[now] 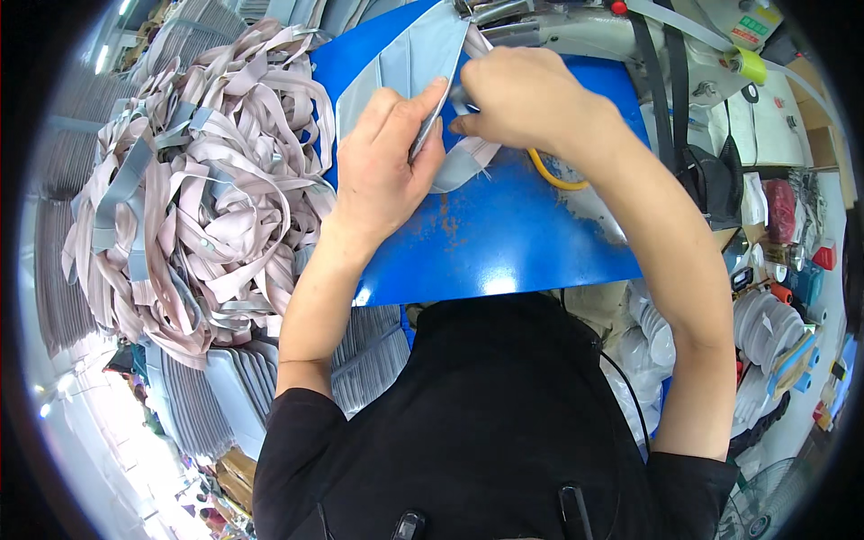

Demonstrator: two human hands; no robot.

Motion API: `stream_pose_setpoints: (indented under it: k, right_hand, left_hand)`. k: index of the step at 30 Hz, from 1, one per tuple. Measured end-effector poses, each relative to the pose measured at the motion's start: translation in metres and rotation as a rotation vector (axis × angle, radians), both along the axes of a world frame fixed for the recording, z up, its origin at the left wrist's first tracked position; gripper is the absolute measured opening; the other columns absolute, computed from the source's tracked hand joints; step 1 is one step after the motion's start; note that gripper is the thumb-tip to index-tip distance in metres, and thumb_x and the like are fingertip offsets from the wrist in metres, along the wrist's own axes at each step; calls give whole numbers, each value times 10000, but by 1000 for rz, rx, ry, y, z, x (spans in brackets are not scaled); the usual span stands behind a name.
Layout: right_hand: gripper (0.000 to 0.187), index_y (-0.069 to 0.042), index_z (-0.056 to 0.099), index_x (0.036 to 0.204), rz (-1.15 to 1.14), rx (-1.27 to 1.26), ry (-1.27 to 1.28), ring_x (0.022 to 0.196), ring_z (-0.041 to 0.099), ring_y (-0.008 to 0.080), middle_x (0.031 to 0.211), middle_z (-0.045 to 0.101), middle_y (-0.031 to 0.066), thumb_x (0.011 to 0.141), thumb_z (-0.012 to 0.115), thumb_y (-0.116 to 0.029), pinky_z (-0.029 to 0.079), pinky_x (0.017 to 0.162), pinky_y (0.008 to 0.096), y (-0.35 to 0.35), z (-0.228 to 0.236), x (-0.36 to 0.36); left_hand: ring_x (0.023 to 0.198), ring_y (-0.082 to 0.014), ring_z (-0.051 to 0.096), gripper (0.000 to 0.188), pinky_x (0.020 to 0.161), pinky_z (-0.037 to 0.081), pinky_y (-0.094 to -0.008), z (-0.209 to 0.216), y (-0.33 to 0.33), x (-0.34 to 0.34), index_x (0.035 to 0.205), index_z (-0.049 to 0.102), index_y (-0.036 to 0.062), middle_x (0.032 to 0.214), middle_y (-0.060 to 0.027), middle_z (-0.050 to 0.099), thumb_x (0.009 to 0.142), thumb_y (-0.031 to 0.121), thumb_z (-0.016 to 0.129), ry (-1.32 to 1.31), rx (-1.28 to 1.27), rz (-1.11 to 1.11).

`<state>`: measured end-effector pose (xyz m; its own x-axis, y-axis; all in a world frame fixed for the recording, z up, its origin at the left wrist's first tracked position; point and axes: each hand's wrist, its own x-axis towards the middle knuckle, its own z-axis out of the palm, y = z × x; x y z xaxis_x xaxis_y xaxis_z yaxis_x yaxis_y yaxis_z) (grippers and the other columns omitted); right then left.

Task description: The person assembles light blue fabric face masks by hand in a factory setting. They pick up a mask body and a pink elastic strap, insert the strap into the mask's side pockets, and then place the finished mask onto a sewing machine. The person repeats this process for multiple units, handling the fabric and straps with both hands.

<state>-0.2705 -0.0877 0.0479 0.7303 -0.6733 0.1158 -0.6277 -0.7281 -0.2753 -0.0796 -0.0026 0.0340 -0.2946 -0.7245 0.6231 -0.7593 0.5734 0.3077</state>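
While both hands pinch the grey fabric piece (pixel 409 67) on the blue table (pixel 504 234), the left hand (pixel 387 153) and right hand (pixel 517 99) sit close together — it looks soft, light, floppy — best held by its edge, beside the strap pile (pixel 189 189).

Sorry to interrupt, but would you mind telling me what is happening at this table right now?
A person is working at a sewing machine on a blue table. Both hands hold a grey fabric piece: the left hand pinches a folded edge, and the right hand has its grip on the fabric just beside it, near the machine. A big heap of pale fabric strips lies to the left, with stacked grey pieces below it.
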Motion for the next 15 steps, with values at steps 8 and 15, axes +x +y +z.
stream_pose_setpoints:
  k: [8, 15]
  right_hand:
    - [449, -75, 687, 1119, -527, -96, -671, 850, 683, 210, 946, 675, 83, 772, 795, -338, 548, 749, 365, -2, -43, 3]
    - [480, -29, 674, 1262, -501, 464, -1021, 830, 685, 167, 902, 692, 73, 787, 724, -73, 553, 760, 314, 33, -90, -6]
  left_hand:
    - [662, -213, 586, 429, 576, 486, -332, -3, -5, 5, 1174, 736, 71, 835, -65, 571, 759, -32, 768, -35, -75, -68]
    - [685, -195, 604, 456, 557, 472, -333, -7, -10, -5, 1138, 756, 59, 849, -42, 586, 684, 18, 783, -295, -149, -188]
